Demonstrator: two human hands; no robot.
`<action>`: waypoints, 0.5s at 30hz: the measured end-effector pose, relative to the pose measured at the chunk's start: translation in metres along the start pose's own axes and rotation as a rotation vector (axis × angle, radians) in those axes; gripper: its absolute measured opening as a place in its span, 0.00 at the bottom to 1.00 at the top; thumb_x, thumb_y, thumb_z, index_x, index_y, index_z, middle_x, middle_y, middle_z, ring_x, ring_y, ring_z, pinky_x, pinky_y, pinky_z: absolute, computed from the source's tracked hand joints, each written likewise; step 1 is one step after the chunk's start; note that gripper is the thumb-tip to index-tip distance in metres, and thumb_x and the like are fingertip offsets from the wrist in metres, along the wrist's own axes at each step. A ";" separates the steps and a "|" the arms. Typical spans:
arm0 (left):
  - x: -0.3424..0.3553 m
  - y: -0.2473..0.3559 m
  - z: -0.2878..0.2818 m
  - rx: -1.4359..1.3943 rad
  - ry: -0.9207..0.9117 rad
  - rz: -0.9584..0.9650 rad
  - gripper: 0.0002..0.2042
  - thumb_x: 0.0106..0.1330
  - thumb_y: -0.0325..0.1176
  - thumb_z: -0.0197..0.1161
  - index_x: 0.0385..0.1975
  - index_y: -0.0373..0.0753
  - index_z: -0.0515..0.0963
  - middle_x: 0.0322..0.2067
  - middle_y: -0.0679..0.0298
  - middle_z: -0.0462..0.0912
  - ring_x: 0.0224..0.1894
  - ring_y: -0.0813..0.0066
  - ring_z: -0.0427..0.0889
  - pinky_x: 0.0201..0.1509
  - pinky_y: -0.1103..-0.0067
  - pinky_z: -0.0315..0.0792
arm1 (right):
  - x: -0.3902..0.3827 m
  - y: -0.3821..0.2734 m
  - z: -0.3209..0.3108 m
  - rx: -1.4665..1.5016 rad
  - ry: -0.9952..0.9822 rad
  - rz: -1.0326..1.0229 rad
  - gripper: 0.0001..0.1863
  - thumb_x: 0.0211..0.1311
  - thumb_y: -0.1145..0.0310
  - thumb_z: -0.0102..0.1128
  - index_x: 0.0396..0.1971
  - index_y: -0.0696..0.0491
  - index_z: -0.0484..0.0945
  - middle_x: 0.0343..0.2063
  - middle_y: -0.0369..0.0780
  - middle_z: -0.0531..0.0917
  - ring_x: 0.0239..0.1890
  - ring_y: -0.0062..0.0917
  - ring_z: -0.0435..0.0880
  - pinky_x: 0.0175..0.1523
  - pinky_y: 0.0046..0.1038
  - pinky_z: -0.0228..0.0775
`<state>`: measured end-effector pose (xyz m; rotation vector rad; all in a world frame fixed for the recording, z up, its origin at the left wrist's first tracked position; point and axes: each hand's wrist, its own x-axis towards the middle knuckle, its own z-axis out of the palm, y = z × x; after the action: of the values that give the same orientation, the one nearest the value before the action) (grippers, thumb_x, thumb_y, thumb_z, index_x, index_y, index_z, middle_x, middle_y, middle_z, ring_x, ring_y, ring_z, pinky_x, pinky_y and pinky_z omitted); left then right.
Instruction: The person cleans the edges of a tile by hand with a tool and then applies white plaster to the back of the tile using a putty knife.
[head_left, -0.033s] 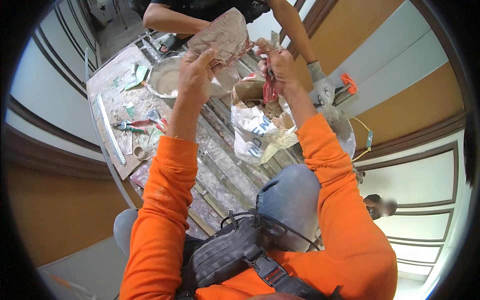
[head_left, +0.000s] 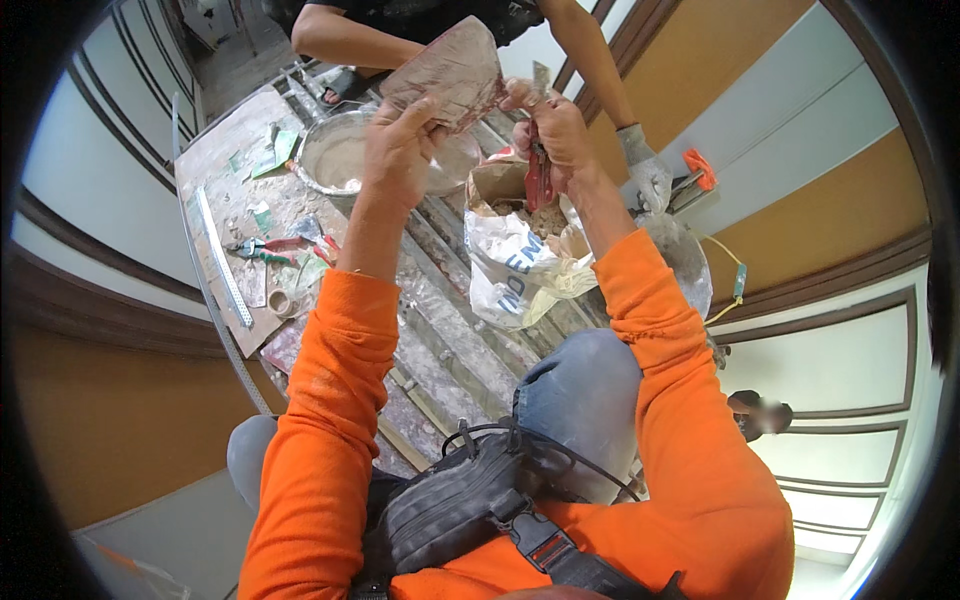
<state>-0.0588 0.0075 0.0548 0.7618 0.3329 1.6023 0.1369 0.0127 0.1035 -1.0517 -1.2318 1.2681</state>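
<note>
Hardly a flicker since the last look: the whole scene drifts a touch, and the pale metal blade now leans slightly nearer the coated plate. Both grips hold, so the work in hand looks to be at the same point, plate and tool kept close together up front.

Here's the left hand (head_left: 398, 145), clamped on the lower edge of that coated plate (head_left: 448, 75), thumb across the near face. The right hand (head_left: 558, 135) is closed around a red-handled tool (head_left: 539, 178), its handle hanging below the fist, the pale metal blade (head_left: 541, 76) poking up above. Whether blade and handle are one piece, the fingers hide. The fingertips come right up by the plate's right edge; contact I cannot call.

And the plate itself! Thin, flat, wide at the top, tilted up in the air beyond the bucket (head_left: 322, 188) and the white sack (head_left: 510, 265). It's smeared all over with grey-beige paste, streaked and uneven, dull red showing along the edges.

Down below, the sack gapes open on lumpy brownish stuff, standing on dusty planks (head_left: 440, 280). Pliers (head_left: 265, 248) lie over to the left, beside a perforated metal strip (head_left: 222, 260). On the right, a co-worker's gloved hand (head_left: 650, 180) reaches down, well apart from the plate.
</note>
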 end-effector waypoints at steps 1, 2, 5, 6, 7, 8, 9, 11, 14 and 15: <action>-0.002 -0.001 0.001 0.008 0.009 -0.031 0.18 0.70 0.26 0.60 0.59 0.34 0.72 0.52 0.59 0.83 0.52 0.68 0.83 0.54 0.71 0.79 | -0.005 -0.004 0.010 0.033 -0.074 0.012 0.16 0.64 0.57 0.69 0.40 0.54 0.80 0.23 0.30 0.77 0.15 0.13 0.70 0.19 0.20 0.64; -0.005 -0.004 0.004 0.016 0.018 -0.061 0.18 0.70 0.26 0.60 0.59 0.34 0.72 0.52 0.58 0.82 0.52 0.68 0.83 0.55 0.70 0.79 | -0.005 0.001 0.020 0.111 -0.065 -0.009 0.11 0.64 0.63 0.70 0.36 0.54 0.79 0.23 0.31 0.78 0.14 0.13 0.69 0.18 0.19 0.63; -0.004 0.001 0.010 0.195 0.014 -0.033 0.20 0.71 0.25 0.59 0.62 0.33 0.71 0.51 0.57 0.83 0.50 0.67 0.84 0.51 0.72 0.81 | 0.006 0.010 0.007 0.113 0.014 -0.089 0.09 0.63 0.67 0.69 0.35 0.53 0.78 0.21 0.31 0.78 0.14 0.14 0.70 0.18 0.18 0.62; -0.003 0.009 0.010 0.338 0.016 0.030 0.21 0.71 0.26 0.59 0.63 0.33 0.71 0.50 0.57 0.84 0.50 0.67 0.84 0.50 0.72 0.82 | 0.006 0.008 0.008 0.050 0.060 -0.117 0.10 0.62 0.67 0.69 0.34 0.53 0.76 0.19 0.32 0.76 0.14 0.14 0.70 0.18 0.19 0.64; -0.003 0.015 0.009 0.482 0.018 0.093 0.21 0.72 0.27 0.59 0.64 0.34 0.71 0.50 0.57 0.84 0.49 0.68 0.85 0.49 0.72 0.82 | 0.007 0.009 0.010 0.026 0.101 -0.126 0.10 0.62 0.67 0.69 0.34 0.54 0.76 0.19 0.32 0.76 0.13 0.14 0.70 0.18 0.19 0.64; -0.004 0.020 0.008 0.737 0.037 0.188 0.20 0.71 0.28 0.59 0.63 0.36 0.73 0.49 0.56 0.84 0.48 0.65 0.85 0.50 0.71 0.81 | 0.008 0.011 0.011 0.001 0.144 -0.136 0.10 0.62 0.67 0.69 0.34 0.54 0.76 0.19 0.32 0.76 0.13 0.15 0.71 0.17 0.19 0.64; -0.005 0.021 0.008 0.989 0.053 0.280 0.19 0.70 0.28 0.60 0.61 0.38 0.75 0.48 0.56 0.85 0.47 0.63 0.86 0.50 0.70 0.80 | 0.008 0.012 0.012 -0.028 0.189 -0.146 0.10 0.62 0.67 0.69 0.33 0.55 0.77 0.19 0.32 0.76 0.12 0.15 0.71 0.17 0.19 0.64; -0.006 0.021 0.008 1.491 0.085 0.459 0.18 0.68 0.29 0.60 0.58 0.42 0.79 0.47 0.55 0.86 0.44 0.58 0.87 0.52 0.68 0.78 | 0.007 0.012 0.014 -0.151 0.191 -0.205 0.12 0.62 0.64 0.68 0.35 0.57 0.77 0.19 0.33 0.78 0.12 0.15 0.73 0.17 0.20 0.65; -0.006 0.015 0.006 1.511 0.125 0.600 0.17 0.67 0.31 0.60 0.55 0.41 0.81 0.48 0.52 0.85 0.48 0.53 0.85 0.53 0.67 0.77 | 0.001 0.006 0.022 -0.248 0.163 -0.223 0.13 0.64 0.64 0.66 0.37 0.59 0.78 0.19 0.34 0.79 0.13 0.15 0.74 0.18 0.21 0.66; -0.006 0.014 0.009 1.519 0.137 0.578 0.16 0.67 0.30 0.61 0.55 0.41 0.81 0.49 0.52 0.85 0.49 0.54 0.85 0.53 0.68 0.77 | 0.001 0.007 0.019 -0.261 0.149 -0.228 0.14 0.64 0.64 0.66 0.38 0.59 0.78 0.19 0.34 0.79 0.13 0.15 0.74 0.18 0.20 0.65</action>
<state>-0.0634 -0.0028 0.0686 2.0022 1.6344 1.7447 0.1170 0.0126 0.0981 -1.1328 -1.3830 0.8554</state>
